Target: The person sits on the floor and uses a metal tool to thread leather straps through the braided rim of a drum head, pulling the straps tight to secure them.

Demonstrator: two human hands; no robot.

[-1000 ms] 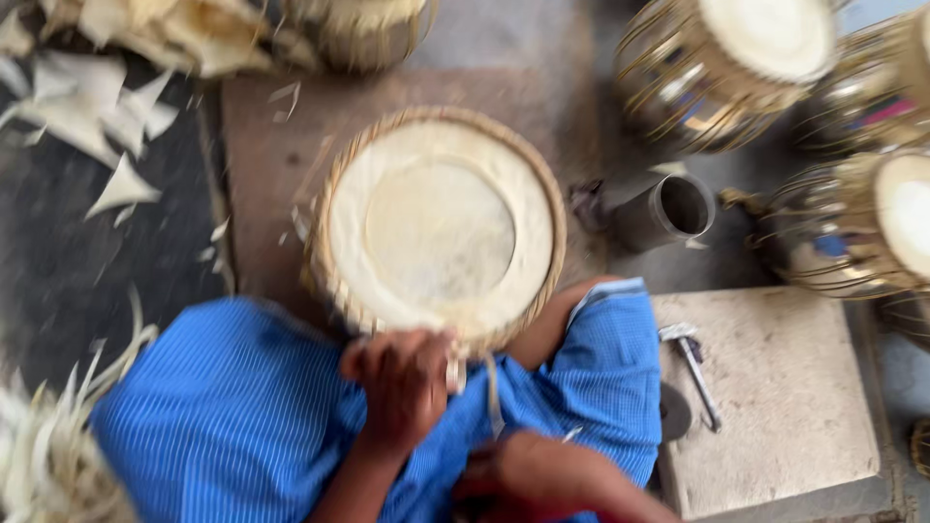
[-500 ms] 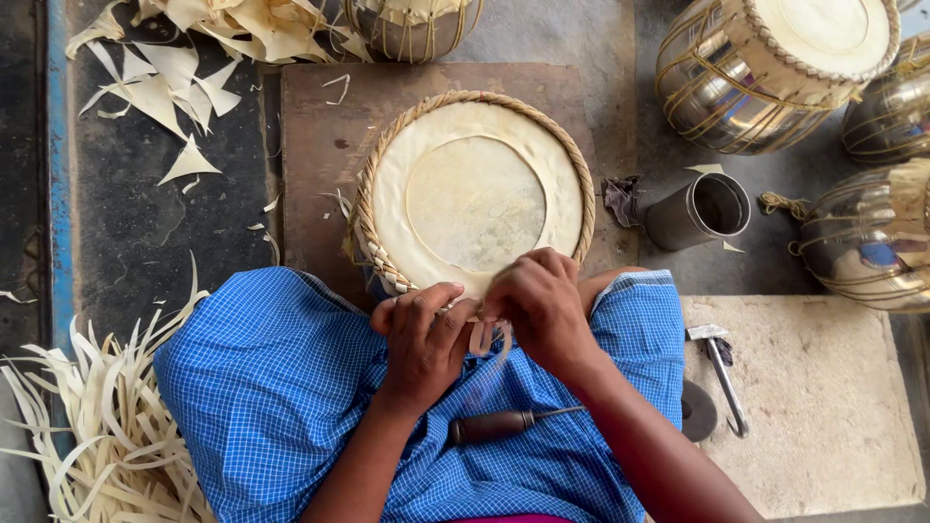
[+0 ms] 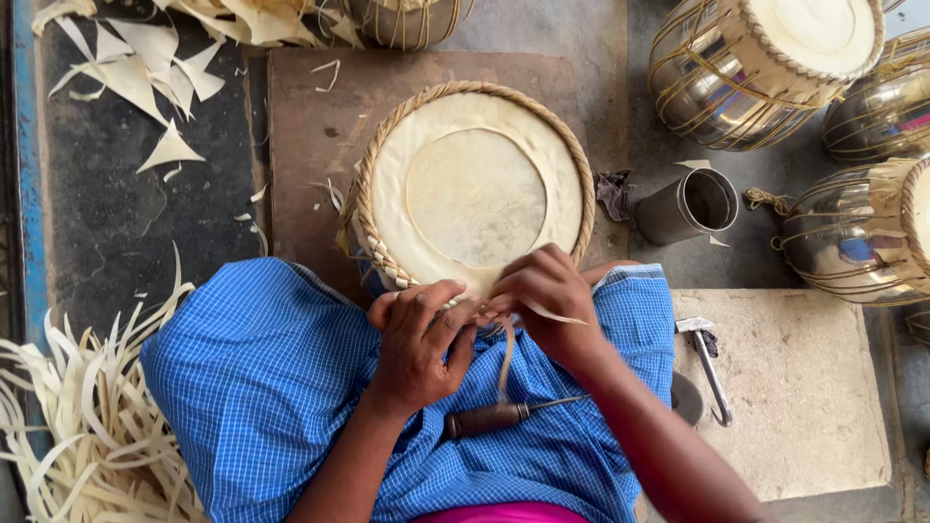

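One drum [image 3: 475, 184] sat between the knees on a brown board [image 3: 310, 136], skin up, braided rim facing the person. Left hand [image 3: 418, 339] pressed on the near rim, fingers curled; right hand [image 3: 544, 300] pinched one pale strip [image 3: 506, 356] at that rim. One awl [image 3: 504, 416] lay on the blue cloth [image 3: 262, 387]. Three metal drums [image 3: 765, 68] at right, one metal cup [image 3: 690, 205], one hooked tool [image 3: 709, 368] on the stone slab [image 3: 804, 407].
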